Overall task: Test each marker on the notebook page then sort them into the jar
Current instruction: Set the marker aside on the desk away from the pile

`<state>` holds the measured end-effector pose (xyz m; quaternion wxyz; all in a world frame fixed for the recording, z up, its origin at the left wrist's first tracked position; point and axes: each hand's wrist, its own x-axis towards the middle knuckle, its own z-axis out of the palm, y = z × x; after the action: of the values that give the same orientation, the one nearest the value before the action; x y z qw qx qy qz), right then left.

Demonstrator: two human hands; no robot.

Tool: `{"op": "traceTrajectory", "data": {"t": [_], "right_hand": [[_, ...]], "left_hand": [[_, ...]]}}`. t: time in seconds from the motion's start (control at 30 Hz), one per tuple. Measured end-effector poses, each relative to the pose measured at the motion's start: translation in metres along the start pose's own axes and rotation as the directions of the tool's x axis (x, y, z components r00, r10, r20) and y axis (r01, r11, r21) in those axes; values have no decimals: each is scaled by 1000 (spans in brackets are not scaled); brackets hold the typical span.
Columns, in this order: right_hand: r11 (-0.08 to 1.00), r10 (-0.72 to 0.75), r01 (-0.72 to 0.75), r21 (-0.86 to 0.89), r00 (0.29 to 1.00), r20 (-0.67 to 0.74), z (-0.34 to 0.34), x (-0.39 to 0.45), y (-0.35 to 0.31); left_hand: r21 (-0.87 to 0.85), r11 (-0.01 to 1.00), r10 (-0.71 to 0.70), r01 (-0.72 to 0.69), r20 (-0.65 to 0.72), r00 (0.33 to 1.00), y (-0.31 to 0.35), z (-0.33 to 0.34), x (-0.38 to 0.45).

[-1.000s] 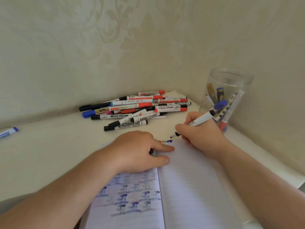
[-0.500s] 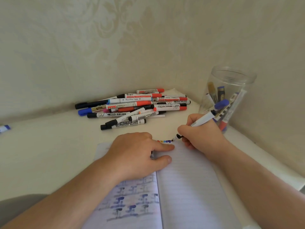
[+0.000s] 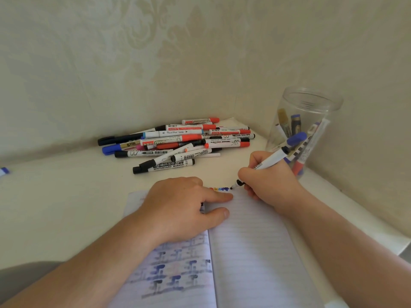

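Head view. Open notebook (image 3: 255,252) lies on the pale table (image 3: 66,207), used here as the reference. Right hand (image 3: 270,182) sits at the notebook's far right corner, fingers curled round a white-barrelled marker (image 3: 270,160); the blue cap is posted on the marker's rear end, the black tip is down at the top edge of the right-hand page, touching or just short of it (cannot tell which). Tip sits at the right end of a short row of coloured test marks (image 3: 220,189) along that top edge. Left hand (image 3: 178,207) lies palm-down over the notebook's upper centre, straddling the spine; index finger and thumb extended flat on the right page, pressing it; whether it holds anything underneath cannot be told. Left page shows rows of bluish and dark ink blots, seemingly bled through. Beyond the notebook, toward the wall: loose pile of markers (image 3: 178,143), caps red, black and blue, lying roughly parallel. Beyond the notebook's right corner, behind the right hand: clear jar (image 3: 311,107), upright, holding several markers leaning inside. Far left of the notebook, at the frame edge: one blue-and-white marker (image 3: 3,171), lying apart.
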<state>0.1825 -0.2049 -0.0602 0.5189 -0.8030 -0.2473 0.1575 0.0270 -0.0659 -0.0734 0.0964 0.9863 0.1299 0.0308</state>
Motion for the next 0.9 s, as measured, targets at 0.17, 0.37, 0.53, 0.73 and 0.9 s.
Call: {"op": "traceTrajectory", "data": {"t": [0.17,0.37,0.53,0.73,0.9], "right_hand": [[999,-5,5,48,1000,0,-1,-1,-1],[1000,-14,13,15,1000,24,-1,-1,1],[997,-1,1,81,1000,-1,-2,1,2],[995,-14,13,96,1000,8,-1,5,6],[923,-95,18,384,979,182,-12,9,9]], "left_hand": [[3,1000,-3,3,5,1000,0,0,-1],[8,1000,1,-1,4,1000,1,-1,-2],[0,1000,-3,3,2,1000,0,-2,-3],[-45,999,13,-14,-18,1000,-1,-1,-2],[-712,702,-120,5,-112,987,-21,-2,-9]]}}
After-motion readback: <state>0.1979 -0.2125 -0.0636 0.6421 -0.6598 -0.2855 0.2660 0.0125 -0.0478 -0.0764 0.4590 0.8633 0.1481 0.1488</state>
